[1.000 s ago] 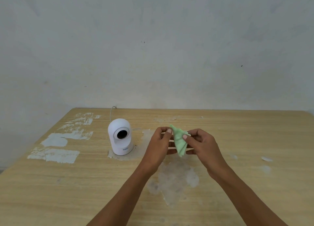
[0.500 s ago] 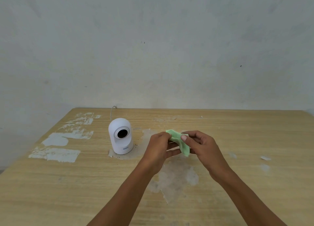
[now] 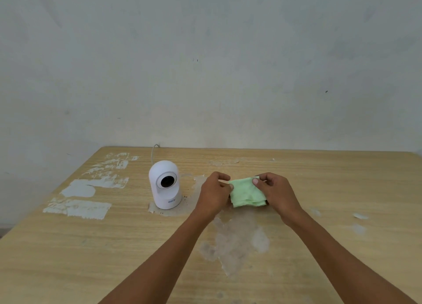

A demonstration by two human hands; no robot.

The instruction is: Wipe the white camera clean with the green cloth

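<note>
Single head view looks forward and down across the table toward the wall.

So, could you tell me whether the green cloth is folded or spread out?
Folded: the cloth hangs doubled, layered edges at its bottom, pinched between left hand and right hand.

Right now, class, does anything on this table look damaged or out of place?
Yes: the wooden table is damaged. Its surface has peeled in pale patches at the left, under the white camera and below the hands. The camera stands upright; the left hand and right hand hold the green cloth.
</note>
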